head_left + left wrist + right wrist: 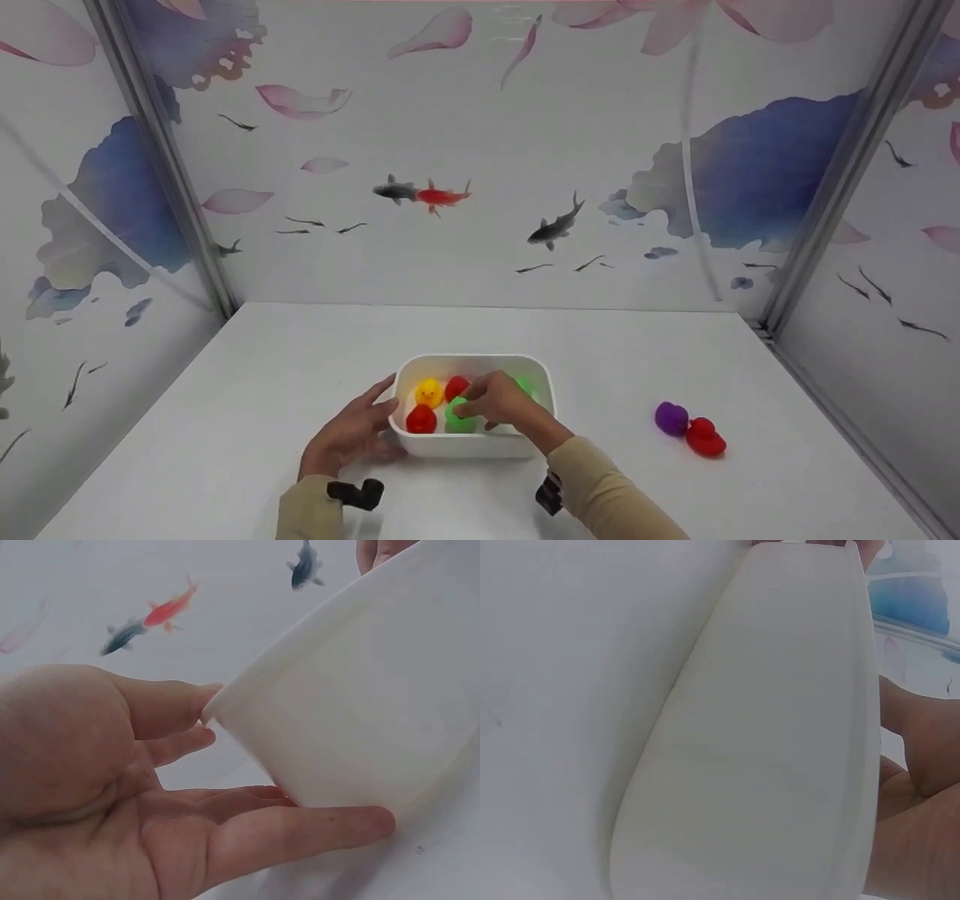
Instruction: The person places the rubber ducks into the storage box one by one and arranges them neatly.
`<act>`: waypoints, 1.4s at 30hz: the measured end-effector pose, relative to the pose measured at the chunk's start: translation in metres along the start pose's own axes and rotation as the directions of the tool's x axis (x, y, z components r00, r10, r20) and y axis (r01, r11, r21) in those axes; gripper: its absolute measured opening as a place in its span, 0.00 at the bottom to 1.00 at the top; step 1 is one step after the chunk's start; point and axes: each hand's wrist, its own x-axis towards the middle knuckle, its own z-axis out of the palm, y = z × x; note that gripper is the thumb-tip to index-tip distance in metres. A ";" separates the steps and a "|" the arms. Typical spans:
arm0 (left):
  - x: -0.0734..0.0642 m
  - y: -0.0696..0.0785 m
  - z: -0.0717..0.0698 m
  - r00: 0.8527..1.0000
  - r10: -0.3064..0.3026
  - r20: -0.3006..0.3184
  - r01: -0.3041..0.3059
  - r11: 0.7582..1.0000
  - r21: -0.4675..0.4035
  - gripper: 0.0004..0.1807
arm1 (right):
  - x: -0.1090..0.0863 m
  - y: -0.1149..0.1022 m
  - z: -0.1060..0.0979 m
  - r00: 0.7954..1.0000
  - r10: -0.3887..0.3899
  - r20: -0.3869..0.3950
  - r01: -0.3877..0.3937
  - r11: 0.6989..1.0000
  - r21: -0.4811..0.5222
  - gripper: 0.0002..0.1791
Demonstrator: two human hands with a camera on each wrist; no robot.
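One left hand (351,433): fingers mostly straight, touching the white box (472,448) at its left end
Yellow duck (429,393): in the box
Green duck (454,425): in the box, at the right hand's (501,400) fingertips
Right hand: fingers bent, pinching the green duck

Taking the white bin (472,448) as dial centre in the head view, bare table (322,352) runs from 10 o'clock to 2, bounded by the back panel (465,277) at 12; the left hand (356,431) blocks the bin's wall around 8 to 9; the right hand (499,401) and its forearm bar entry over the rim at 4; a lane opens toward 3, ending at a purple duck (671,418) and outer red duck (706,437); at 6, black wrist gear (356,494) narrows the gap between forearms.
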 end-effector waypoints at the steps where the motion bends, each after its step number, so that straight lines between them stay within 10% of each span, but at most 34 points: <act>1: 0.001 0.000 0.001 1.000 0.004 0.002 -0.004 1.000 -0.001 0.36 | 0.000 0.000 0.001 1.000 0.005 -0.008 -0.005 1.000 -0.001 0.14; 27: -0.001 0.000 0.001 1.000 -0.008 -0.023 0.008 1.000 0.004 0.36 | 0.001 -0.001 0.023 0.990 0.064 -0.124 -0.069 0.997 -0.040 0.16; 42: 0.002 -0.001 0.000 0.999 -0.027 -0.019 0.027 1.000 -0.010 0.36 | -0.032 -0.006 -0.034 0.983 -0.177 -0.051 0.181 0.980 0.087 0.19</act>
